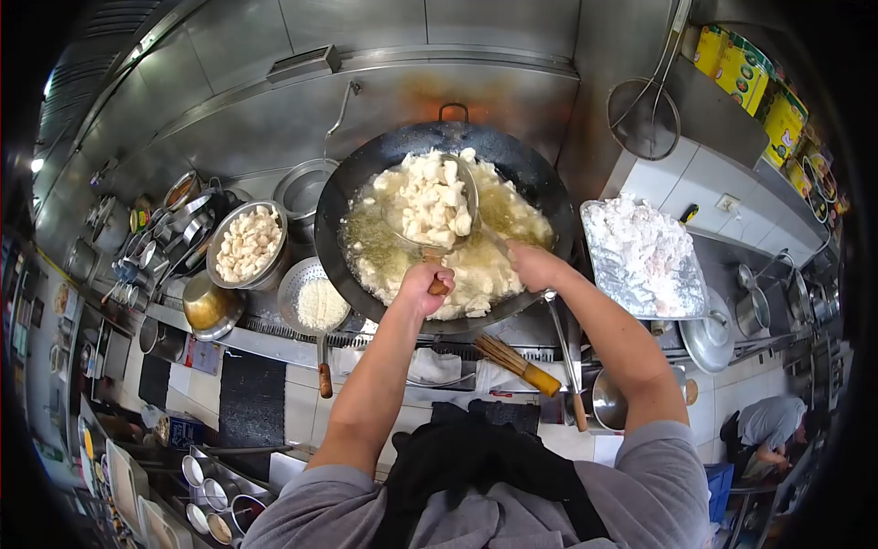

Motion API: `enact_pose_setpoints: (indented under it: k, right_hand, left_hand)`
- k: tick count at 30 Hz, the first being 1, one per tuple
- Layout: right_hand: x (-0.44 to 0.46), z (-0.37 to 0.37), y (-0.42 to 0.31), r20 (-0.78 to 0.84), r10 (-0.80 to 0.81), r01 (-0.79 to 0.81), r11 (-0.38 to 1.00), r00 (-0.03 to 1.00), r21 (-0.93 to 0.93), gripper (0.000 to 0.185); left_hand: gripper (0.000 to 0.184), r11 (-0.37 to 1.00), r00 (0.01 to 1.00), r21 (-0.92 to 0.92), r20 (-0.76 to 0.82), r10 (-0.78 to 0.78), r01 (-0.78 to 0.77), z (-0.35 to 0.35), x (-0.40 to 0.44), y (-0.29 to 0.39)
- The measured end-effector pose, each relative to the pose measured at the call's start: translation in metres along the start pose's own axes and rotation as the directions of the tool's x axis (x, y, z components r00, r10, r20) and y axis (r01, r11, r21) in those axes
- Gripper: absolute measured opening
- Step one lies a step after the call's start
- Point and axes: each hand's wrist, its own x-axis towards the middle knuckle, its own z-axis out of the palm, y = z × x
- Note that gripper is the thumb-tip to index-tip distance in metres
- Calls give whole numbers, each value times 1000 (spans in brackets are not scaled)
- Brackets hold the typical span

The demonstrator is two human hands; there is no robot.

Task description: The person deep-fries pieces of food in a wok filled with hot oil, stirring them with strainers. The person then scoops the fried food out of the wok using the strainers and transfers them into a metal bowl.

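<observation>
Left hand clamped round wooden handle of strainer; strainer, heaped with pale fried pieces, sat just beyond hand, over wok. Right hand closed on metal handle, at wok's right side. More pieces lay in bubbling oil around strainer. Left of left hand: perforated ladle with white bits, bowl of pieces. Right of right hand: tray of white-coated food. Nearer body than right hand: bamboo brush.
</observation>
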Motion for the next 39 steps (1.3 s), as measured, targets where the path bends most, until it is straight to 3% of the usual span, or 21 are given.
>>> enact_pose_setpoints:
  k: [1, 2, 3, 5, 10, 11, 13, 14, 18, 21, 24, 28, 31, 33, 39]
  right_hand:
    - [5, -6, 9, -102, -165, 132, 953, 981, -271, 57]
    - [-12, -27, -10, -88, -63, 36, 960, 994, -279, 62]
    - [-25, -43, -26, -88, -73, 45, 957, 993, -287, 62]
    - [-41, -61, -47, -85, 76, -106, 898, 993, -428, 67]
    - [-4, -33, -68, -235, 23, -156, 809, 972, -567, 67]
    - [-1, -26, -65, -238, 9, -149, 802, 971, -578, 67]
    - [0, -10, -66, -127, -20, -62, 793, 992, -606, 68]
    - [-7, -5, -63, -121, -30, -51, 787, 992, -614, 68]
    - [-51, -32, -56, -116, 28, -89, 813, 993, -575, 78]
    - [-53, -45, -36, -296, -47, -73, 922, 954, -381, 80]
    - [-60, -50, -65, -420, -4, -170, 911, 908, -376, 79]
    - [-49, -43, -84, -456, 46, -259, 872, 889, -416, 78]
    - [-43, -31, -93, -426, 1, -249, 813, 905, -526, 79]
    - [-36, -24, -109, -293, 73, -247, 746, 953, -619, 78]
    - [3, 3, -204, -203, 17, -149, 738, 979, -658, 79]
  left_hand:
    - [14, 1000, 1000, -3, 4, 13, -13, 6, -7, -1]
    - [16, 996, 998, -87, 61, 12, -7, 10, -15, -4]
    - [17, 985, 993, -170, 118, 16, 5, 12, -20, -7]
    - [18, 981, 988, -192, 144, 48, -20, 9, -14, -8]
    - [23, 979, 977, -200, 202, 73, -32, -2, 12, -4]
    - [23, 977, 974, -207, 210, 88, -44, 8, 2, -6]
    - [31, 970, 967, 10, 83, 241, -242, 29, -32, -11]
    - [38, 978, 974, -63, 94, 206, -201, 25, -32, -6]
    - [38, 976, 963, -137, 189, 193, -169, 3, -42, -1]
    - [39, 983, 964, -79, 197, 180, -168, -4, -54, -4]
    - [41, 983, 956, -72, 232, 181, -169, -5, -64, -5]
    - [47, 978, 918, -183, 362, 164, -103, -12, -72, 0]
    - [49, 967, 891, -246, 423, 166, -63, -21, -79, 10]
    - [50, 955, 884, -288, 427, 192, -69, -32, -90, 21]
    - [52, 924, 886, -358, 376, 271, -130, -78, -144, 72]
